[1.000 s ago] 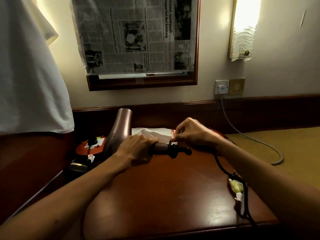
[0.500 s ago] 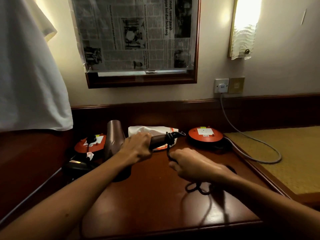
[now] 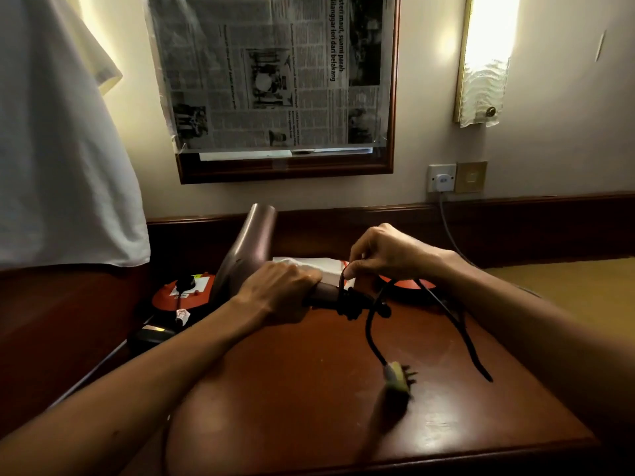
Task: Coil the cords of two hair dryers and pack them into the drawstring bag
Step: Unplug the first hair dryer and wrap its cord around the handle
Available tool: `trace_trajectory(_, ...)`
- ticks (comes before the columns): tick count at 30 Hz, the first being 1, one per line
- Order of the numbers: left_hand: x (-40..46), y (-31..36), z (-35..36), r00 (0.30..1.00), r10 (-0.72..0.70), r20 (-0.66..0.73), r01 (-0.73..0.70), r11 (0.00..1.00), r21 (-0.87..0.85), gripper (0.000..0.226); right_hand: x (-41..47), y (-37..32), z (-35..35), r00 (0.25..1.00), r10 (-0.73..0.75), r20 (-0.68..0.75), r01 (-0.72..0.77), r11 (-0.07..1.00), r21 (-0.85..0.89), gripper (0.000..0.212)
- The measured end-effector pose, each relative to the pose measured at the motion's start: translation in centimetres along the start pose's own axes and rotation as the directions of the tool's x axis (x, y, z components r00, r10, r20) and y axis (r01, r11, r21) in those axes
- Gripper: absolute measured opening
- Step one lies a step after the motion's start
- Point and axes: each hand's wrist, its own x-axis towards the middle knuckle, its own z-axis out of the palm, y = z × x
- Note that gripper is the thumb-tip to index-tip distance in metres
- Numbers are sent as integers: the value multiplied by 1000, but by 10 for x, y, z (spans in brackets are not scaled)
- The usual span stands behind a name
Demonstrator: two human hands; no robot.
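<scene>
step: cord wrap | left hand [image 3: 280,292] clamps hair dryer [image 3: 249,249] handle above table [image 3: 309,389] | right hand [image 3: 385,255] fingers, back up from below, pinch cord [image 3: 369,333] | plug [image 3: 398,377] dangling, another turn added, wrap unfinished

hair dryer [image 3: 245,255] handle: largely covered by the left hand [image 3: 278,290].
plug [image 3: 398,377]: blurred, prongs barely made out.
red disc [image 3: 409,285]: mostly hidden behind the right hand [image 3: 388,255] and cord [image 3: 371,324].
white cloth [image 3: 58,132]: cut off by the left edge.
</scene>
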Motion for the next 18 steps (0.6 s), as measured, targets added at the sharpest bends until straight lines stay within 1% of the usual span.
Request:
trace_trajectory(2, 3, -5, -5, 998, 44, -41, -44, 999, 3, 19, -3, 8, 8, 997, -72, 15, 71, 996, 52, 14)
trace_trajectory(3, 4, -8, -7, 996, 58, -61, -58, 998, 2, 18, -5, 11, 11, 994, -112, -9, 112, 992, 54, 12)
trace_trajectory(4, 5, -12, -8, 994, 70, -84, -70, 998, 9, 19, -8, 15, 15, 985, -162, -52, 163, 986, 28, 13)
trace_trajectory(6, 5, -20, -11, 989, 88, -118, -83, 995, 49, 18, -13, 20, 25, 953, -276, -125, 265, 959, -97, 14)
trace_trajectory(8, 6, -24, -13, 982, 125, -143, -113, 989, 92, 14, -14, 29, 37, 910, -385, -157, 339, 906, -254, 21)
trace_trajectory(10, 7, -24, -15, 974, 159, -162, -141, 983, 116, 12, -11, 37, 45, 905, -385, -179, 311, 888, -338, 38)
trace_trajectory(11, 8, -23, -16, 972, 159, -173, -142, 984, 103, 14, -10, 36, 47, 903, -373, -212, 297, 900, -318, 43)
trace_trajectory(12, 9, -21, -18, 973, 138, -184, -128, 990, 65, 16, -6, 33, 50, 900, -355, -253, 299, 925, -234, 43)
trace_trajectory(13, 10, -19, -21, 976, 96, -197, -97, 995, 5, 17, -5, 24, 52, 901, -306, -308, 296, 952, -80, 39)
trace_trajectory(14, 12, -17, -24, 977, 33, -210, -49, 996, -71, 18, -3, 14, 57, 914, -193, -356, 256, 957, 138, 33)
trace_trajectory(15, 14, -14, -27, 974, -47, -220, 13, 988, -152, 19, -4, 5, 64, 937, -53, -344, 168, 934, 314, 31)
trace_trajectory(16, 18, -12, -30, 965, -138, -225, 86, 971, -223, 18, -5, 1, 73, 953, 61, -298, 76, 900, 428, 26)
trace_trajectory(17, 21, -12, -34, 948, -227, -225, 164, 949, -268, 18, -8, 0, 83, 965, 115, -235, 0, 898, 440, 18)
trace_trajectory(18, 24, -12, -37, 927, -307, -217, 242, 929, -281, 17, -15, -2, 92, 979, 128, -157, -51, 904, 424, 12)
